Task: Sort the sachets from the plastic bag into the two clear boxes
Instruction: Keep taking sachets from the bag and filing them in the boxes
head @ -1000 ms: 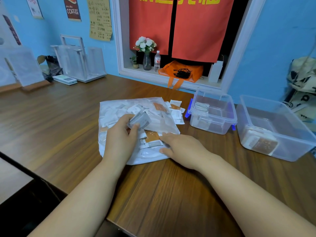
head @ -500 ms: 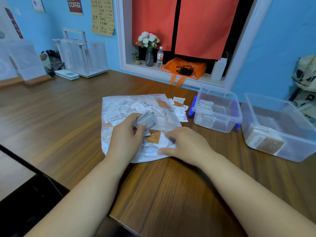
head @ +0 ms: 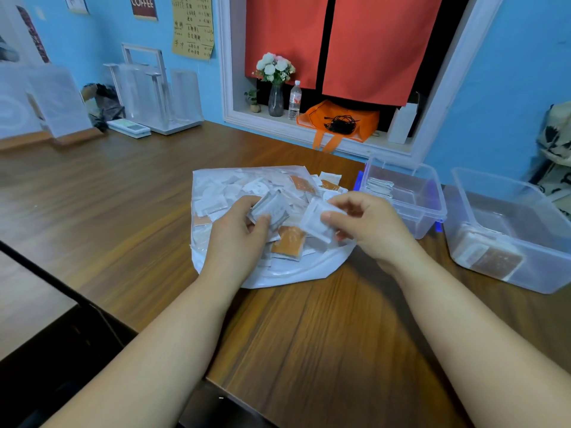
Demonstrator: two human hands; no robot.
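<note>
Head view: left hand [head: 238, 239] curls its grip round a stack of silvery sachets [head: 272, 208]; right hand [head: 370, 227] pinches one white sachet [head: 318, 220], its print blurred. Both hover over the translucent plastic bag [head: 293, 270] mid brown wooden worktop [head: 123, 196]. At its right edge stand a small blue-latched clear box [head: 432, 193] and a larger clear box [head: 550, 273], partly cropped.

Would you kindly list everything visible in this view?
table: one, brown wood, beneath everything
plastic bag: one, whitish, table centre
loose sachets: many, white and orange, on the bag
small box: one, clear with blue latches, right of the bag, white sachets inside
large box: one, clear, far right, orange sachets inside
flower vase: one, white blooms, window ledge
water bottle: one, clear, beside the vase
cloth bag: one, orange, ledge
left hand: one, grips a grey sachet stack
right hand: one, pinches one white sachet
</note>
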